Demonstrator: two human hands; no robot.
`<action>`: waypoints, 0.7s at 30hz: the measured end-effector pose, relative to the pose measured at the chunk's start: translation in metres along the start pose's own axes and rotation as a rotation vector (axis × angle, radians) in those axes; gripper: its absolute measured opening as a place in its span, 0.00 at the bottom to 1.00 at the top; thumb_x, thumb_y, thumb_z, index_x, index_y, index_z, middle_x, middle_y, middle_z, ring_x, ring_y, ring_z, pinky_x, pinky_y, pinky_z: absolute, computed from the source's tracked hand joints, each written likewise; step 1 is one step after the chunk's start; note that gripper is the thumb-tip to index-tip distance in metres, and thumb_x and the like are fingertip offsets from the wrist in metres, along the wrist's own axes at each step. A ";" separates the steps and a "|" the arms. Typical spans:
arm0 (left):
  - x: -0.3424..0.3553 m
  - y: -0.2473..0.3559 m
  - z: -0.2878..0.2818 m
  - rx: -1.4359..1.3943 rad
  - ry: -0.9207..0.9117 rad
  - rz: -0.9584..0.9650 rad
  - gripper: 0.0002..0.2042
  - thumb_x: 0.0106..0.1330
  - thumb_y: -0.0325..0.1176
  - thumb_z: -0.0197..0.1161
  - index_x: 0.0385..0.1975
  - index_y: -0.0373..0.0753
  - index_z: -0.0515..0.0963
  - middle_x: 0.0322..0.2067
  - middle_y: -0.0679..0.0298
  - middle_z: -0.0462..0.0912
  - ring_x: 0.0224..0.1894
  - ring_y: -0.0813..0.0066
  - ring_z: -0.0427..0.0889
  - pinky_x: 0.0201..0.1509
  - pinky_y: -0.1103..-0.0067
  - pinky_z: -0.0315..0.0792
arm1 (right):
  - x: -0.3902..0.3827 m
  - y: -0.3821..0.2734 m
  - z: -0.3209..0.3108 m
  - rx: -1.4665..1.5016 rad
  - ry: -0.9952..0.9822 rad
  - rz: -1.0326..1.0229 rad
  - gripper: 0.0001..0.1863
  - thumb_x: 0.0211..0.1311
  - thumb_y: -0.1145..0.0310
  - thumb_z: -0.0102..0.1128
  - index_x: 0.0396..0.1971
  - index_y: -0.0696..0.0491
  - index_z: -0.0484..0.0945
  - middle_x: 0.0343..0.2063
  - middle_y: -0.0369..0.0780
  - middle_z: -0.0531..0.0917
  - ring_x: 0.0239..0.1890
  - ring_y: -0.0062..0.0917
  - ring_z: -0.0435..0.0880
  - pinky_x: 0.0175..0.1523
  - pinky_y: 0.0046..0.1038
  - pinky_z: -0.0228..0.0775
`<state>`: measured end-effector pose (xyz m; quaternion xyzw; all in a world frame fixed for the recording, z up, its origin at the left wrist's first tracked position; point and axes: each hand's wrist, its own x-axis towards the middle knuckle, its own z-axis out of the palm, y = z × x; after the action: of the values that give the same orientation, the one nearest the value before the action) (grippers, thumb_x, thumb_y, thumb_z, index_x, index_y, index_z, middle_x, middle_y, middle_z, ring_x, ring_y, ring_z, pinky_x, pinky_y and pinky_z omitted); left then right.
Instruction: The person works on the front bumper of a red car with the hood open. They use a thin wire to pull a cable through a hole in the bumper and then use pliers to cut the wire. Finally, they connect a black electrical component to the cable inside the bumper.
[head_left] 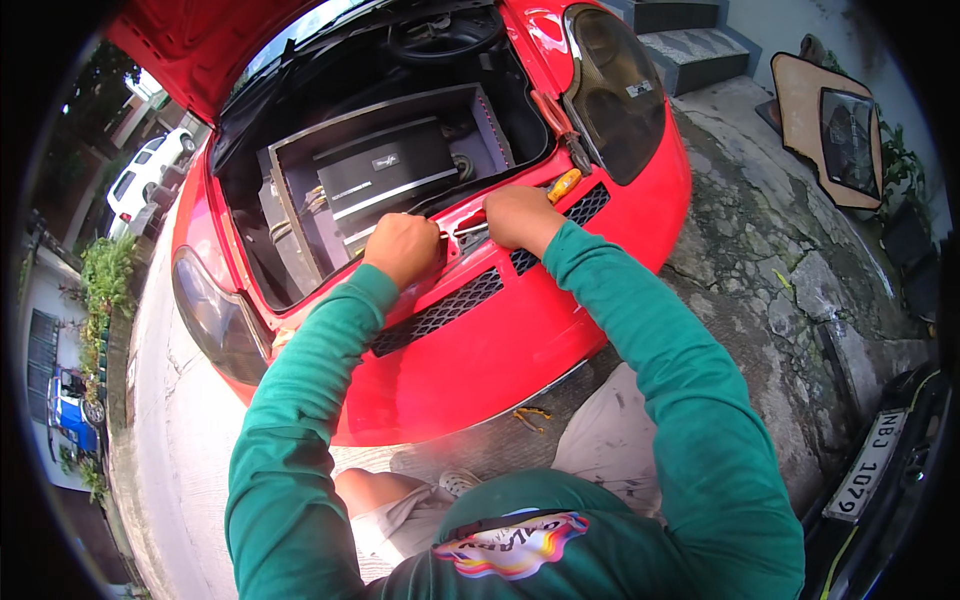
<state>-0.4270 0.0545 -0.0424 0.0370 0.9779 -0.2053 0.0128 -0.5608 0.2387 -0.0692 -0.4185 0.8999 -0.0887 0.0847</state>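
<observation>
Both my hands are at the front edge of a red car (pixel 500 360) with its hood raised. My left hand (pixel 402 248) is closed, fingers curled down beside the latch area (pixel 468 238) in the middle of the edge. Just to the right, my right hand (pixel 520 217) is closed too, knuckles up. Thin metal shows between the two hands, but what each one grips is hidden. Beside my right hand lies a screwdriver (pixel 565 185) with a yellow handle. Farther up the edge rest red-handled pliers (pixel 560 125).
A black amplifier (pixel 385 170) sits in a box inside the compartment. Yellow-handled pliers (pixel 531 418) lie on the ground below the bumper. Cracked concrete (pixel 780 290) spreads to the right, with a tan panel (pixel 800 120) by the wall. Another dark car (pixel 890 470) stands at the lower right.
</observation>
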 end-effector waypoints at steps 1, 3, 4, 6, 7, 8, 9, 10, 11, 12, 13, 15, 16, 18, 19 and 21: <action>-0.001 0.000 0.000 0.006 -0.007 0.003 0.14 0.70 0.43 0.65 0.30 0.42 0.91 0.30 0.53 0.92 0.35 0.52 0.94 0.42 0.61 0.86 | 0.000 -0.003 0.000 0.010 0.016 -0.018 0.14 0.65 0.69 0.68 0.47 0.53 0.94 0.49 0.50 0.94 0.55 0.47 0.93 0.58 0.49 0.86; -0.004 -0.003 -0.001 0.009 -0.021 0.005 0.13 0.69 0.42 0.65 0.31 0.42 0.91 0.30 0.53 0.92 0.35 0.52 0.94 0.41 0.61 0.86 | 0.000 -0.008 0.001 0.016 0.040 -0.035 0.13 0.65 0.70 0.69 0.47 0.53 0.94 0.48 0.50 0.94 0.55 0.47 0.94 0.58 0.48 0.86; -0.006 -0.006 -0.003 0.005 -0.030 0.004 0.15 0.72 0.43 0.64 0.30 0.41 0.91 0.29 0.52 0.92 0.34 0.51 0.93 0.41 0.60 0.85 | 0.000 -0.010 0.002 0.006 0.055 -0.044 0.13 0.66 0.69 0.68 0.47 0.53 0.94 0.48 0.49 0.94 0.54 0.47 0.94 0.58 0.48 0.86; -0.010 -0.011 -0.005 -0.003 -0.028 0.014 0.16 0.74 0.45 0.63 0.30 0.41 0.90 0.28 0.52 0.91 0.33 0.49 0.92 0.41 0.58 0.85 | -0.001 -0.014 0.004 -0.013 0.090 -0.073 0.13 0.67 0.69 0.67 0.46 0.53 0.94 0.48 0.49 0.94 0.54 0.45 0.94 0.57 0.48 0.86; -0.012 -0.014 -0.007 -0.007 -0.016 0.025 0.16 0.74 0.44 0.63 0.31 0.41 0.90 0.28 0.52 0.91 0.33 0.49 0.92 0.41 0.58 0.85 | 0.000 -0.017 0.006 -0.039 0.108 -0.119 0.13 0.68 0.68 0.66 0.46 0.53 0.95 0.47 0.49 0.94 0.53 0.44 0.94 0.57 0.47 0.87; -0.013 -0.016 -0.008 -0.012 -0.008 0.039 0.16 0.74 0.44 0.63 0.31 0.41 0.90 0.28 0.52 0.91 0.33 0.49 0.92 0.41 0.58 0.85 | 0.001 -0.019 0.007 -0.077 0.122 -0.147 0.13 0.69 0.68 0.65 0.46 0.53 0.95 0.47 0.48 0.95 0.53 0.43 0.95 0.56 0.47 0.87; -0.015 -0.017 -0.009 -0.015 -0.005 0.048 0.16 0.74 0.44 0.63 0.31 0.41 0.89 0.28 0.52 0.91 0.33 0.49 0.92 0.41 0.58 0.85 | 0.002 -0.021 0.008 -0.113 0.110 -0.171 0.14 0.70 0.68 0.63 0.46 0.53 0.95 0.47 0.48 0.95 0.53 0.42 0.95 0.56 0.46 0.87; -0.015 -0.017 -0.010 -0.021 -0.004 0.059 0.16 0.74 0.44 0.63 0.31 0.41 0.89 0.28 0.52 0.91 0.33 0.49 0.92 0.42 0.58 0.85 | 0.003 -0.020 0.008 -0.141 0.110 -0.175 0.14 0.71 0.67 0.63 0.47 0.53 0.95 0.47 0.48 0.94 0.53 0.42 0.95 0.56 0.46 0.87; -0.015 -0.016 -0.010 -0.032 -0.001 0.074 0.15 0.74 0.44 0.63 0.31 0.41 0.89 0.28 0.52 0.91 0.33 0.49 0.92 0.42 0.58 0.85 | 0.005 -0.019 0.007 -0.171 0.084 -0.179 0.15 0.72 0.66 0.62 0.47 0.53 0.95 0.48 0.48 0.94 0.54 0.42 0.94 0.56 0.45 0.86; -0.014 -0.014 -0.011 -0.036 0.000 0.068 0.16 0.74 0.44 0.63 0.31 0.41 0.89 0.27 0.52 0.91 0.33 0.48 0.92 0.41 0.58 0.85 | 0.006 -0.016 0.007 -0.195 0.074 -0.186 0.15 0.73 0.65 0.61 0.47 0.53 0.95 0.48 0.48 0.94 0.54 0.42 0.94 0.56 0.45 0.86; -0.013 -0.010 -0.010 -0.046 0.001 0.072 0.16 0.74 0.44 0.63 0.31 0.41 0.89 0.27 0.52 0.90 0.32 0.48 0.92 0.41 0.58 0.85 | 0.007 -0.012 0.006 -0.216 0.139 -0.201 0.14 0.71 0.66 0.62 0.46 0.53 0.94 0.48 0.47 0.94 0.53 0.43 0.93 0.56 0.45 0.86; -0.007 0.002 -0.008 -0.032 0.003 0.022 0.13 0.69 0.43 0.66 0.30 0.44 0.92 0.29 0.55 0.92 0.34 0.52 0.94 0.41 0.61 0.86 | 0.008 -0.001 0.005 -0.256 0.272 -0.222 0.12 0.68 0.67 0.64 0.42 0.53 0.94 0.47 0.47 0.93 0.51 0.44 0.92 0.55 0.43 0.86; -0.004 0.007 -0.007 -0.017 0.008 0.007 0.12 0.69 0.42 0.66 0.30 0.44 0.92 0.29 0.55 0.93 0.35 0.53 0.94 0.41 0.62 0.86 | 0.007 0.004 0.006 -0.265 0.311 -0.233 0.12 0.68 0.67 0.64 0.43 0.54 0.93 0.47 0.47 0.92 0.51 0.44 0.92 0.55 0.43 0.86; 0.001 0.015 -0.005 0.003 0.014 -0.012 0.11 0.67 0.40 0.67 0.30 0.44 0.92 0.29 0.55 0.93 0.35 0.55 0.95 0.41 0.63 0.86 | 0.006 0.014 0.008 -0.297 0.328 -0.213 0.12 0.69 0.67 0.64 0.43 0.54 0.93 0.47 0.46 0.91 0.51 0.43 0.91 0.55 0.41 0.86; 0.001 0.016 -0.005 0.022 0.009 -0.032 0.09 0.66 0.37 0.67 0.30 0.45 0.93 0.30 0.55 0.94 0.36 0.58 0.95 0.42 0.64 0.87 | 0.005 0.017 0.010 -0.288 0.311 -0.216 0.13 0.70 0.67 0.62 0.45 0.55 0.92 0.48 0.46 0.91 0.53 0.43 0.90 0.55 0.41 0.86; -0.001 0.016 -0.005 0.029 -0.050 -0.040 0.09 0.66 0.36 0.67 0.30 0.45 0.93 0.31 0.55 0.94 0.36 0.58 0.95 0.42 0.64 0.87 | 0.005 0.019 0.014 -0.256 0.342 -0.223 0.13 0.70 0.67 0.62 0.45 0.55 0.92 0.48 0.46 0.91 0.52 0.43 0.90 0.56 0.41 0.85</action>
<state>-0.4247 0.0708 -0.0438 0.0124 0.9748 -0.2204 0.0324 -0.5751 0.2460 -0.0876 -0.5015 0.8533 -0.0522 -0.1330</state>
